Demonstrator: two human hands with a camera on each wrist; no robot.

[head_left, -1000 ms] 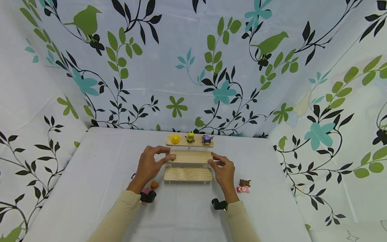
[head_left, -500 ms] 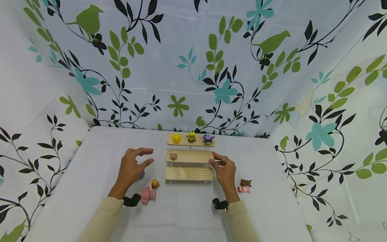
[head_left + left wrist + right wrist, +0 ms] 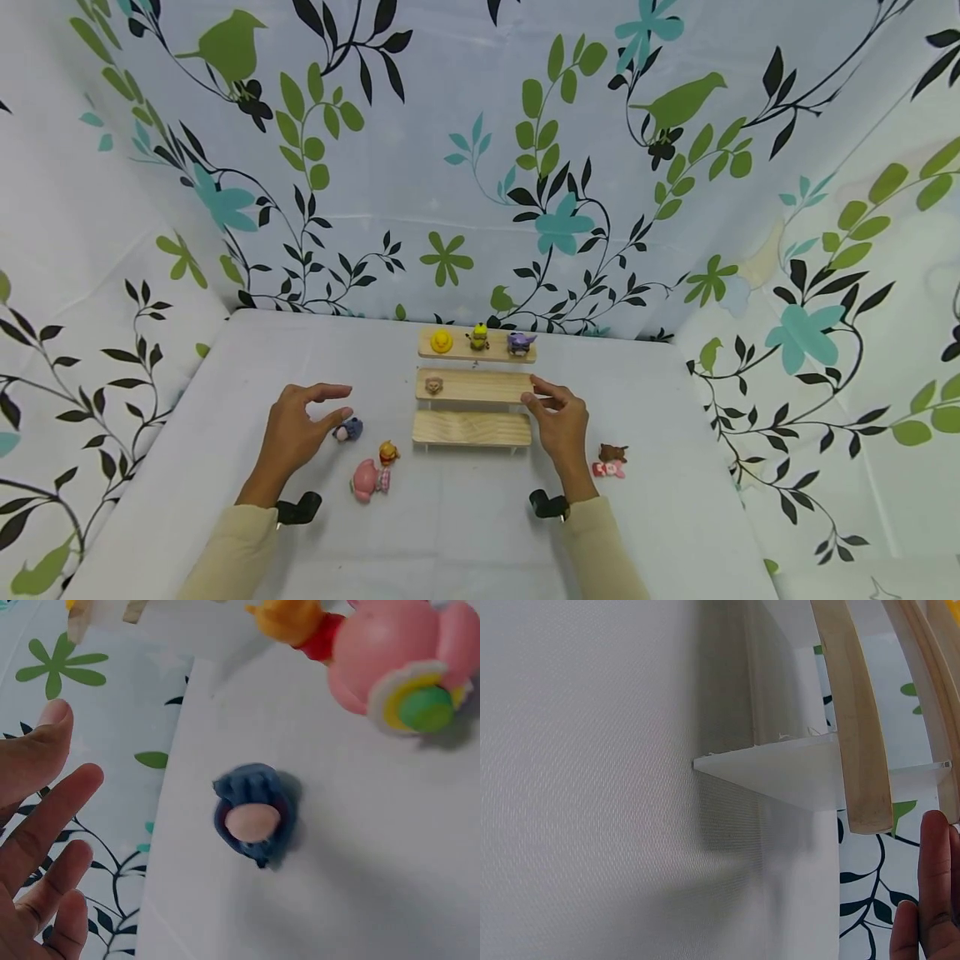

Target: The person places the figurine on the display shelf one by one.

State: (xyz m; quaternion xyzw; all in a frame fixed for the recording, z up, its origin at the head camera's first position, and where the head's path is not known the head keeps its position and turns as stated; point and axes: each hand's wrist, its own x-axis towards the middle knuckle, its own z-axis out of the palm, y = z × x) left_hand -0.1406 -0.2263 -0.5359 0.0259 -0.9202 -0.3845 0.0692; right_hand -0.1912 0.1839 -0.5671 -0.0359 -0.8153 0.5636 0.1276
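My left hand (image 3: pixel 296 429) hovers with thumb and fingers spread beside a small blue toy figurine (image 3: pixel 348 429) with a pale muzzle. The left wrist view shows this blue figurine (image 3: pixel 251 787) lying on the table, apart from the fingers (image 3: pixel 56 817). A tiered wooden display shelf (image 3: pixel 487 387) stands in the middle. My right hand (image 3: pixel 562 425) pinches the right end of its middle plank between thumb and fingers; the thumb is hidden in the right wrist view. On that plank's left end sits a small brown figurine (image 3: pixel 433 385).
The top plank (image 3: pixel 497 340) bears a yellow duck (image 3: pixel 441 341), a green-yellow figurine (image 3: pixel 478 337) and a purple one (image 3: pixel 521 343). Left of the shelf lie a yellow bear figurine (image 3: pixel 387 452) and a pink toy (image 3: pixel 365 481). Brown (image 3: pixel 612 452) and red-pink toys (image 3: pixel 608 470) lie right.
My left hand has left the brown figurine on the middle plank and moved left and toward me, to the blue figurine. The right hand has stayed at the shelf's end.
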